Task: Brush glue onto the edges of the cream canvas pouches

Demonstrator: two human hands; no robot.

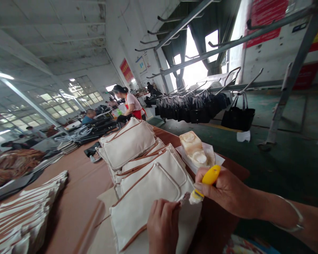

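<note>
Loaded bristles: the yellow-handled brush (pixel 212 174) carries a white, paste-like coating at its tip, near the right edge of the cream, leather-like bag piece with brown trim (pixel 145 195); too heavy a load or a dip of the wrist could smear the pale face.
Close left hand: the left hand (pixel 163 224) is near the bristles, so a stray stroke could coat its fingers, and these could then mark the cream surface.
Uneven pile: the bag piece lies at the near end of an overlapping pile of similar cream pieces (pixel 128 144); a sideways push could make the layers slide.
Paste tub: the yellowed white plastic container (pixel 192 143) stands on white paper (pixel 219 159) near the right hand (pixel 225 192); a knock from the knuckles could shift it.
Right fingers: thumb and forefinger pinch the yellow handle, bristles slanting down toward the left hand.
Left fingers: curled close together at the bag piece's near right side; the thumb is hidden, so I cannot tell whether they pinch or press.
Bag piece: above the brown tabletop (pixel 76 201), mostly left of and beyond the left fingers; the right fingers are past its right edge.
</note>
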